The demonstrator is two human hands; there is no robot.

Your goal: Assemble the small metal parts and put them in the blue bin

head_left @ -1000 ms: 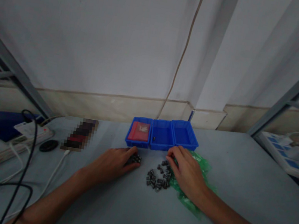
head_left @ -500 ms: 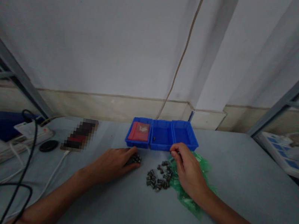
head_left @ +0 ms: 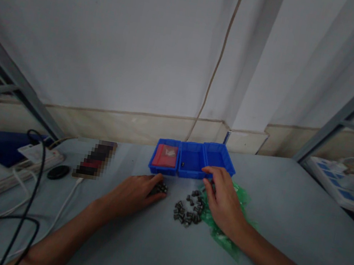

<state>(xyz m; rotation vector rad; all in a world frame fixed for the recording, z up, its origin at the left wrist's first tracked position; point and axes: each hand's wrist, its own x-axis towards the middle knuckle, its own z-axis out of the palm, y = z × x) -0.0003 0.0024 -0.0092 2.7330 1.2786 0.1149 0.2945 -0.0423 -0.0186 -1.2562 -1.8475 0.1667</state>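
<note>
Grey and broad, the tabletop (head_left: 132, 242) is carrying three blue trays (head_left: 192, 153) along its far side. A green plastic bag (head_left: 225, 243) is lying beneath the right hand (head_left: 222, 200), whose thumb and forefinger are standing apart; I cannot tell if it is gripping anything. The left hand (head_left: 134, 193) is curving, loosely spread; metal parts (head_left: 188, 218) are lying in a pile between the hands, fewer within its curve, one small piece (head_left: 183, 165) in the middle tray.

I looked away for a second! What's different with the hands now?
The right hand moved a little forward, toward the blue trays, and its thumb and finger spread apart; I can't tell if it let anything go. The left hand stayed by its metal pieces; the green plastic stayed too.
</note>
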